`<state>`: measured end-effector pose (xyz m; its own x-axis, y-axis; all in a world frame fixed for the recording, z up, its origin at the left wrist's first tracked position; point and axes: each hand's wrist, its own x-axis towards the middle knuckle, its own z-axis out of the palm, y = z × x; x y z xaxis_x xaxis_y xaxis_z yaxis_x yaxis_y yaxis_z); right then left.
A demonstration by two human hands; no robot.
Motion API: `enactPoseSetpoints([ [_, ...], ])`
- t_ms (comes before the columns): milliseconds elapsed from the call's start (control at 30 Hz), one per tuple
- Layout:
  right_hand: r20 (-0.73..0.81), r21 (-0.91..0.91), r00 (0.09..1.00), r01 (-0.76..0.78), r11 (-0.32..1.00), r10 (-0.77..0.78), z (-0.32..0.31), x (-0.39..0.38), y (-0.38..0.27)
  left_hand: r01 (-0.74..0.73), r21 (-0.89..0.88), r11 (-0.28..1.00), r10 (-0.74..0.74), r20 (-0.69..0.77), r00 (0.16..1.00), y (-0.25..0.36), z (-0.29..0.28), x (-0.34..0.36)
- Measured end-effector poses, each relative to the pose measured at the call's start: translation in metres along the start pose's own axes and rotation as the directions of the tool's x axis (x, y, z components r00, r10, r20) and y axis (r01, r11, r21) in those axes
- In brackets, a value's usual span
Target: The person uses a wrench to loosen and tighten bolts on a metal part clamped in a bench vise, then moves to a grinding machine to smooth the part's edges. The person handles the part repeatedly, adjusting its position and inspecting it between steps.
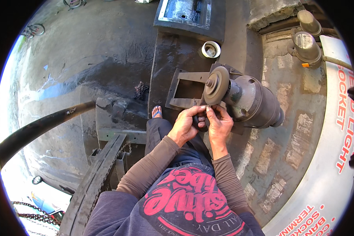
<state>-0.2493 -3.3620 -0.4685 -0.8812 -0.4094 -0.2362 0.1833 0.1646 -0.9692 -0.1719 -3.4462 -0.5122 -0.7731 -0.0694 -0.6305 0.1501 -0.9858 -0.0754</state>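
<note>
My left hand [186, 123] and my right hand [219, 125] meet at the fingertips in front of a bench grinder. Both are closed in a pinch, thumbs and forefingers close together. A dark piece shows between the left fingers, but its kind cannot be made out. Whatever the right fingertips pinch is too small to name. Just beyond my hands is the grinder's round disc wheel [217, 85], on the shaft of a grimy, barrel-shaped motor [256, 101]. The hands are close to the wheel's lower edge; whether they touch it cannot be told.
A metal frame [178, 74] carries the grinder. Beyond it are a white tub [211, 50] and a metal basin [185, 15]. A dark curved pipe [47, 128] and a chained beam [91, 185] lie left. A brick wall [266, 157] and a white lettered sign [322, 181] stand right.
</note>
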Motion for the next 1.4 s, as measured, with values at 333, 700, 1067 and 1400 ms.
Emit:
enactPoseSetpoints([
  [333,-0.038,-0.021,0.999,-0.013,1.000,0.012,0.004,-0.001,-0.001,-0.029,0.023,0.999,0.028,0.060,0.998,-0.001,0.001,-0.003],
  [700,0.164,-0.045,0.984,0.081,0.996,-0.073,-0.015,-0.017,-0.003,0.003,0.286,0.958,-0.028,0.084,0.996,0.020,0.005,-0.019],
  [1067,-0.003,-0.027,0.999,0.036,0.999,-0.036,-0.002,-0.001,0.013,0.024,0.100,0.995,-0.034,0.096,0.995,0.008,-0.003,0.003],
  [1400,0.031,-0.073,0.995,0.096,0.993,-0.094,-0.003,-0.007,0.000,0.018,0.127,0.992,-0.033,0.117,0.993,0.008,0.003,-0.005],
])
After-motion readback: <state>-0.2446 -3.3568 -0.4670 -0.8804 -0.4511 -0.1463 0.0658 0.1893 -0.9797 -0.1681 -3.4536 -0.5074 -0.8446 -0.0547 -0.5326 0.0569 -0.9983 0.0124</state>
